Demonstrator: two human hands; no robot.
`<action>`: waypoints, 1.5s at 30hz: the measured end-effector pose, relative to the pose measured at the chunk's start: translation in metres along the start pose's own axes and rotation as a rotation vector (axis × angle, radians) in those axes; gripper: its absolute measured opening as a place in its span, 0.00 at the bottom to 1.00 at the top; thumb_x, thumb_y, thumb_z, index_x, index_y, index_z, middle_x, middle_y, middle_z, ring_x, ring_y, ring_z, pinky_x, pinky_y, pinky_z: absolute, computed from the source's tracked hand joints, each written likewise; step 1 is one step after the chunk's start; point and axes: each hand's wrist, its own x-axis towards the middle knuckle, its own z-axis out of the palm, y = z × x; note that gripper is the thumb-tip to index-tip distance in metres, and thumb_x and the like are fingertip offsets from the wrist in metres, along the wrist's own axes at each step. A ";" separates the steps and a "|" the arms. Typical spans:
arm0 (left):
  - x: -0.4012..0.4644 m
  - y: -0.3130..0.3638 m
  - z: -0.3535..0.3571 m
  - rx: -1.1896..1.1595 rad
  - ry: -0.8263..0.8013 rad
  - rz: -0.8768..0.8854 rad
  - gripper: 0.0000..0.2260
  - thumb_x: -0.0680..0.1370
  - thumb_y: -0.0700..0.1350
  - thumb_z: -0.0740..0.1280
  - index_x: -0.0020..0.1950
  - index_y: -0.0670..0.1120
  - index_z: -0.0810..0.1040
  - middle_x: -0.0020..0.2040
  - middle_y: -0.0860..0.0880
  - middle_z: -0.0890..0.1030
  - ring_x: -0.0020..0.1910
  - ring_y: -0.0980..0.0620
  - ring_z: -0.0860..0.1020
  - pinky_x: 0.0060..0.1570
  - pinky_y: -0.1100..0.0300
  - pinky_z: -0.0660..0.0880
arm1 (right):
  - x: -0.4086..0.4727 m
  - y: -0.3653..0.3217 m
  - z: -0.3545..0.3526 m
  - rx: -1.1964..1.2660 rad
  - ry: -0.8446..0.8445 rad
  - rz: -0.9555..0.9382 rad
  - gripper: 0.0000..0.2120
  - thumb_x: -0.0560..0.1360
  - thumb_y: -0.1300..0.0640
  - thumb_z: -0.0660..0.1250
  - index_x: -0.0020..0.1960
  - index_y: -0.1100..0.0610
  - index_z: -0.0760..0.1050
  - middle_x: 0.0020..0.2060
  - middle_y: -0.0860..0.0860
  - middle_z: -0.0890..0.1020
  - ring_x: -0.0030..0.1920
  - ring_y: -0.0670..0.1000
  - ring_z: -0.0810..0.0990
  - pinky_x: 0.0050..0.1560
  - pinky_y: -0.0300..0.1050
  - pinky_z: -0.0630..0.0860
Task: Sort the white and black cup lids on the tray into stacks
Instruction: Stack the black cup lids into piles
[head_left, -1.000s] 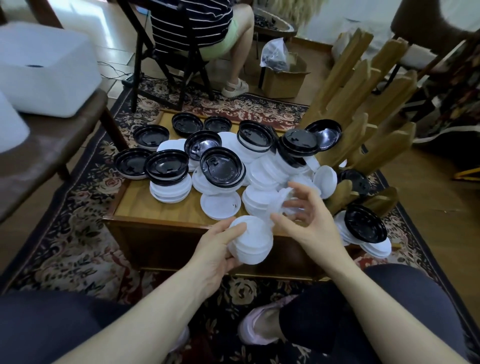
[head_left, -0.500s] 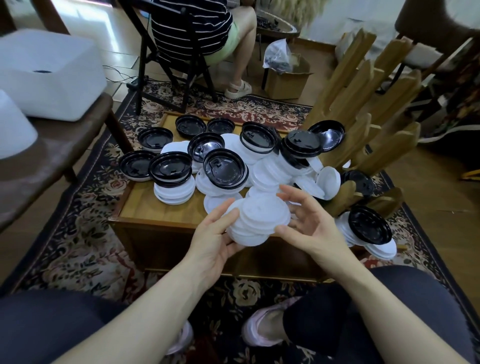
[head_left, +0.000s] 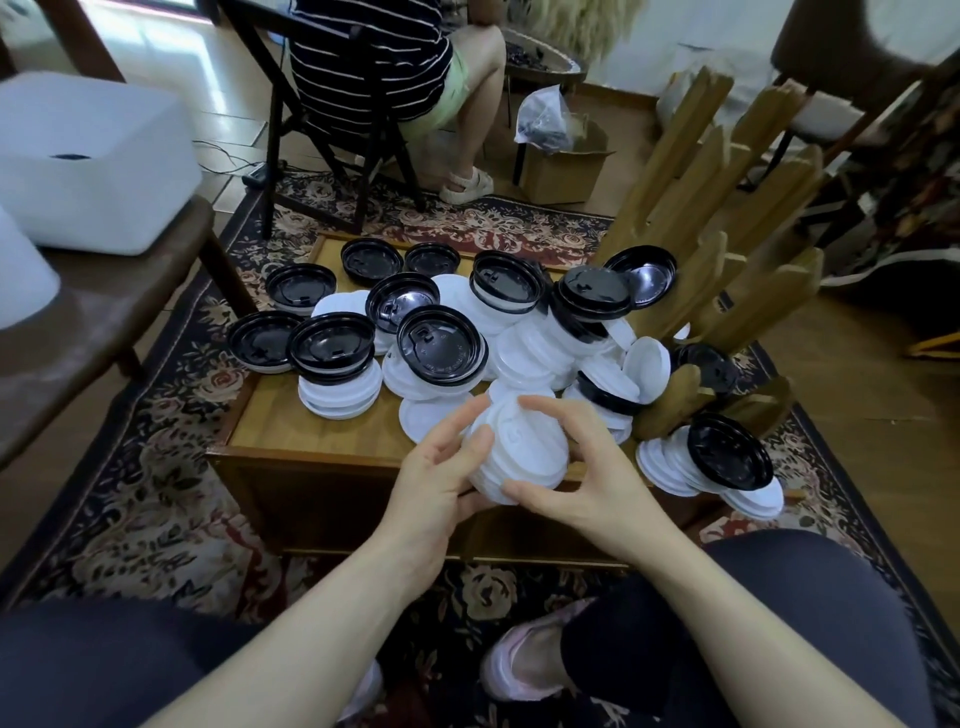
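Observation:
A stack of white lids (head_left: 522, 449) hangs above the near edge of the wooden tray (head_left: 291, 421). My left hand (head_left: 441, 473) holds the stack from the left and below. My right hand (head_left: 587, 467) curls round its right side, thumb underneath and fingers over the top. Behind the stack, a jumbled heap of white lids (head_left: 535, 353) and black lids (head_left: 441, 345) covers the tray. A short stack of white lids topped with black ones (head_left: 335, 364) stands at the left. More lids (head_left: 717, 467) spill over the tray's right end.
A wooden rack of slanted slats (head_left: 717, 228) rises at the tray's right. A person sits on a folding chair (head_left: 358, 104) beyond the tray. A white box (head_left: 88, 156) rests on a dark table at the left. A cardboard box (head_left: 566, 161) stands on the floor behind.
My right hand brought a white lid from the heap onto the stack in my left hand. Both hands now close round the stack, which has risen slightly and moved right.

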 end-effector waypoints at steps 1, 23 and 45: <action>-0.001 0.000 0.001 0.001 -0.009 -0.008 0.19 0.76 0.49 0.68 0.67 0.54 0.78 0.58 0.48 0.85 0.53 0.49 0.84 0.44 0.58 0.81 | -0.001 -0.001 0.001 -0.011 -0.012 -0.001 0.33 0.67 0.46 0.77 0.69 0.41 0.68 0.61 0.43 0.70 0.65 0.41 0.69 0.61 0.30 0.67; 0.011 -0.004 0.017 0.114 0.100 -0.012 0.20 0.75 0.31 0.69 0.61 0.52 0.81 0.54 0.44 0.85 0.48 0.48 0.84 0.40 0.57 0.82 | 0.007 -0.001 -0.036 -0.170 -0.120 0.085 0.30 0.69 0.33 0.67 0.68 0.41 0.67 0.63 0.37 0.71 0.65 0.38 0.70 0.66 0.46 0.71; 0.070 0.014 0.070 0.098 0.052 -0.283 0.18 0.78 0.37 0.67 0.66 0.50 0.77 0.63 0.43 0.80 0.54 0.43 0.79 0.39 0.54 0.78 | 0.082 0.063 -0.112 -1.132 0.042 0.211 0.19 0.81 0.55 0.54 0.69 0.44 0.69 0.52 0.49 0.80 0.58 0.55 0.76 0.60 0.52 0.63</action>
